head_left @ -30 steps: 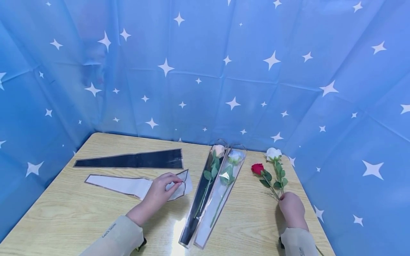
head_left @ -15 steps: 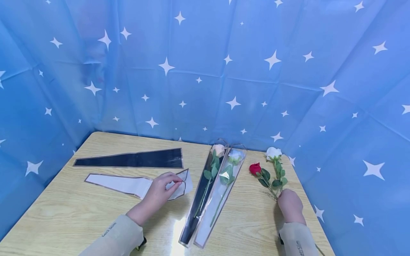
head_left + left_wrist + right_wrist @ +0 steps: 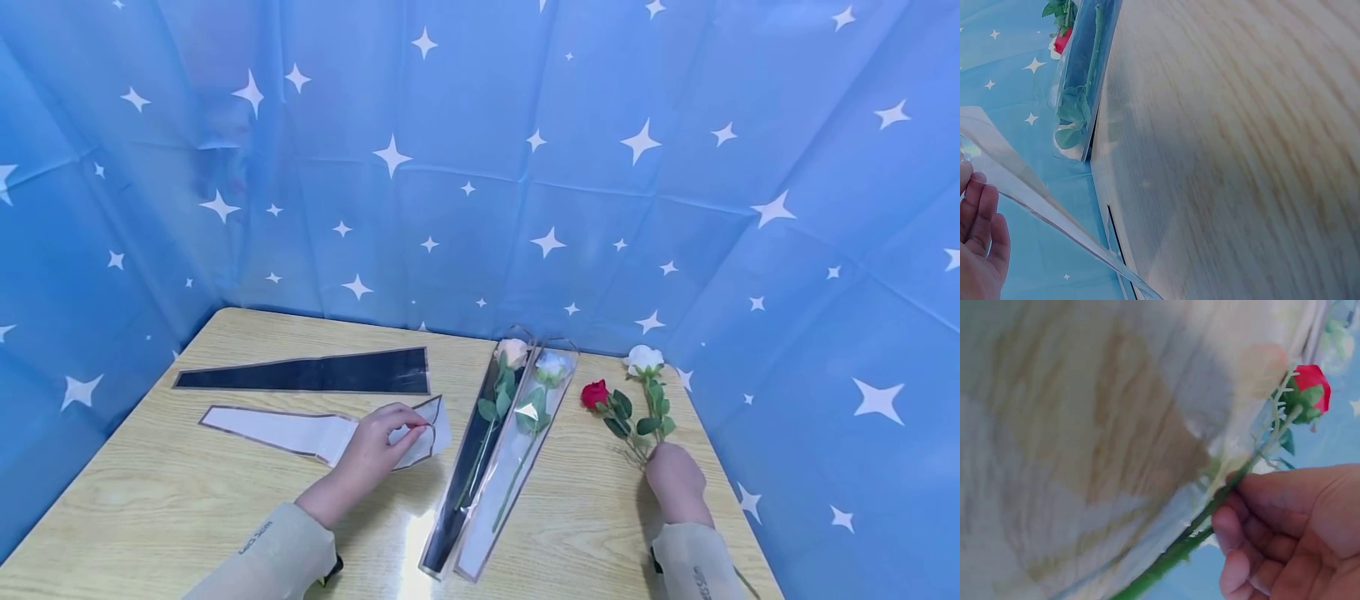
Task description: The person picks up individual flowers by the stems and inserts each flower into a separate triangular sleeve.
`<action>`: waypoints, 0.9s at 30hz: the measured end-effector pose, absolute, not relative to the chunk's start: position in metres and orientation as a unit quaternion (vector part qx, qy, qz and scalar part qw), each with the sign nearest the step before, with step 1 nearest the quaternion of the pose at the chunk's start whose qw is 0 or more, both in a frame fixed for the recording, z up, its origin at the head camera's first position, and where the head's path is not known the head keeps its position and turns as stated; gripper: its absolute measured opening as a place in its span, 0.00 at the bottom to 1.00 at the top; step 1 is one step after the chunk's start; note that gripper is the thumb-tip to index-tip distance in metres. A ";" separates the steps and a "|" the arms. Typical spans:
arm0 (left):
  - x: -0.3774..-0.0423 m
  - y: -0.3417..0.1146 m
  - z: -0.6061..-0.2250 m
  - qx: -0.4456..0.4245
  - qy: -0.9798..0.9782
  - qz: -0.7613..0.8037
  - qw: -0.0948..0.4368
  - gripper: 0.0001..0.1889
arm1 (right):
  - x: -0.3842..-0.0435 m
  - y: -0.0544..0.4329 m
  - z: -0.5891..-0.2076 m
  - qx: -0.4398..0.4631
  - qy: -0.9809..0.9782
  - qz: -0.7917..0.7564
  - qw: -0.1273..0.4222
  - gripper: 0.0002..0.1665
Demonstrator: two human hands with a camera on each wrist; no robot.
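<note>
My left hand [image 3: 375,437] pinches the edge of a white flower sleeve [image 3: 262,427] at its wide end, between thumb and fingertips. In the left wrist view the sleeve [image 3: 1007,159] stands partly lifted, its mouth near the fingers. On the right side of the table, my right hand [image 3: 677,479] grips the green stem of a red rose [image 3: 595,395]. The right wrist view has this stem [image 3: 1210,509] between thumb and fingers, with a second green stem close below. Beside the red rose lies a white rose [image 3: 643,360], its lower stem hidden behind the right hand.
A flat black sleeve [image 3: 322,372] lies behind the white one. Mid-table, two filled sleeves lie side by side: a black-backed one [image 3: 438,542] with a pale pink rose and a white-backed one [image 3: 480,546] with a pale blue rose. A starry blue curtain [image 3: 480,208] surrounds the table [image 3: 187,500].
The red rose and my right hand have shifted slightly left, the bloom moving away from the white rose. My left hand keeps its place on the white sleeve.
</note>
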State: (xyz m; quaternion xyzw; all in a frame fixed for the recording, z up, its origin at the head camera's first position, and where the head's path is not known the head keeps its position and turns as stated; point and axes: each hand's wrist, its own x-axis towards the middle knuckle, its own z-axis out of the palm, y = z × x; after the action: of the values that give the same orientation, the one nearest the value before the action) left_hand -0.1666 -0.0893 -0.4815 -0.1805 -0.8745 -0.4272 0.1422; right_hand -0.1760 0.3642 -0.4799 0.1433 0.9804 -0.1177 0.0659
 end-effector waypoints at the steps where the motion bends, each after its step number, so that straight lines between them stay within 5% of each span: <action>1: -0.167 -0.089 -0.482 -0.180 -0.875 -0.427 0.141 0.04 | -0.177 0.364 -0.480 0.146 0.980 -0.122 0.063 0.16; 27: -0.168 -0.087 -0.482 -0.178 -0.874 -0.426 0.153 0.05 | -0.178 0.304 -0.417 0.070 0.871 -0.417 -0.251 0.15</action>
State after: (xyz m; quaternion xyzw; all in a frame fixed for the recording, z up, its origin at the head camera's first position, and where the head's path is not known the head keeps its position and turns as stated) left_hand -0.1678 -0.0872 -0.4824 -0.1780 -0.8739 -0.4256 0.1531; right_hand -0.1779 0.3042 -0.4170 0.0701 0.8708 -0.4170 -0.2510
